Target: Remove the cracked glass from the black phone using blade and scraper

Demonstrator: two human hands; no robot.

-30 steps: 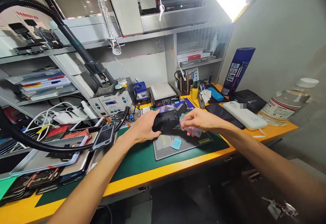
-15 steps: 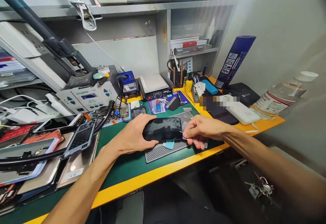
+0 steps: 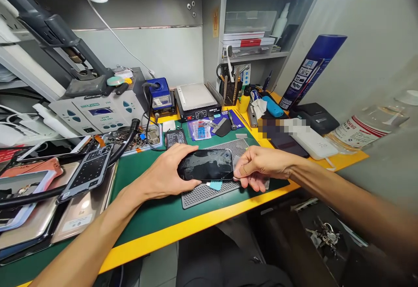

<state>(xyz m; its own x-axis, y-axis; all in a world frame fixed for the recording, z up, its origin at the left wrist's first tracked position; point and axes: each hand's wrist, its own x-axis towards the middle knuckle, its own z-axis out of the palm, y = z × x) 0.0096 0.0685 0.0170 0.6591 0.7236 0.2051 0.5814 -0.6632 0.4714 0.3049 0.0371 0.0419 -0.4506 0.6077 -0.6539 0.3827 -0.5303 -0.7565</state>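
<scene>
My left hand (image 3: 165,174) grips the left end of a black smartphone (image 3: 206,165), held screen up just above a grey perforated work mat (image 3: 209,190). At the phone's right end my right hand (image 3: 261,167) pinches a thin clear film or wipe (image 3: 267,184) against the edge. A small light-blue tab (image 3: 215,185) lies on the mat under the phone. The phone's glass looks smeared.
A soldering station (image 3: 98,113), a blue unit (image 3: 159,96) and a hot plate (image 3: 197,99) stand behind. Stacked phones and screens (image 3: 48,182) crowd the left. A white power bank (image 3: 310,141), dark phone (image 3: 281,141), plastic bottle (image 3: 365,128) and blue tube (image 3: 311,71) sit right.
The camera has tilted down and closer. Both hands have lowered the phone from a tilted hold to flat over the mat, and my right hand has settled at its right edge.
</scene>
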